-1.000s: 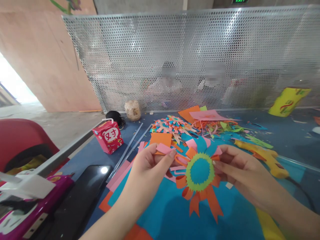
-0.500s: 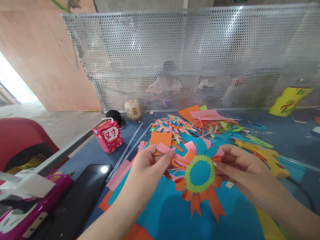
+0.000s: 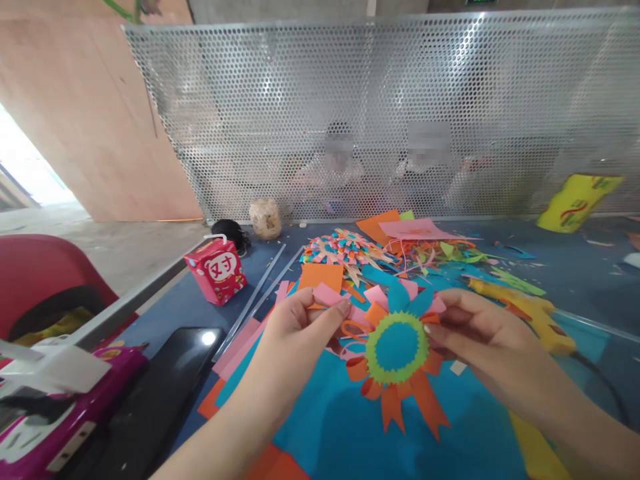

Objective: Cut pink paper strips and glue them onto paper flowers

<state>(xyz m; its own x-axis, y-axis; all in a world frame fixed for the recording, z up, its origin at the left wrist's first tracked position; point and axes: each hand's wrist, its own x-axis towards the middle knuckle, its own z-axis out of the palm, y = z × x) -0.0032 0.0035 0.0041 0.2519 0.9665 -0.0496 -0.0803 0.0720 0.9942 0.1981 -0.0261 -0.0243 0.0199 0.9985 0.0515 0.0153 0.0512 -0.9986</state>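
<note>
A paper flower point(image 3: 397, 343) is pinched at its right edge by my right hand point(image 3: 480, 333), thumb in front. It has a blue centre, a toothed lime-green ring, and blue, pink and orange petals. Two orange ribbon tails point(image 3: 413, 403) hang from its lower side. Left of it, my left hand point(image 3: 310, 327) is closed, thumb against fingers, at a pink paper strip point(image 3: 330, 295); the exact grip is partly hidden. Beneath both hands lies a large blue paper sheet point(image 3: 340, 427). Behind them rests a pile of finished paper flowers point(image 3: 345, 248).
A yellow glue gun point(image 3: 530, 310) with a cord lies right. Paper scraps point(image 3: 445, 253) cover the back. At left are a red drink box point(image 3: 217, 270), clear glue sticks point(image 3: 260, 290), a black phone point(image 3: 165, 393) and a purple power strip point(image 3: 100, 400). A perforated metal screen point(image 3: 350, 100) stands behind.
The paper flower has shifted slightly left and turned a little, its blue petals now standing more upright. My right hand has moved slightly with it; my left hand stays almost still.
</note>
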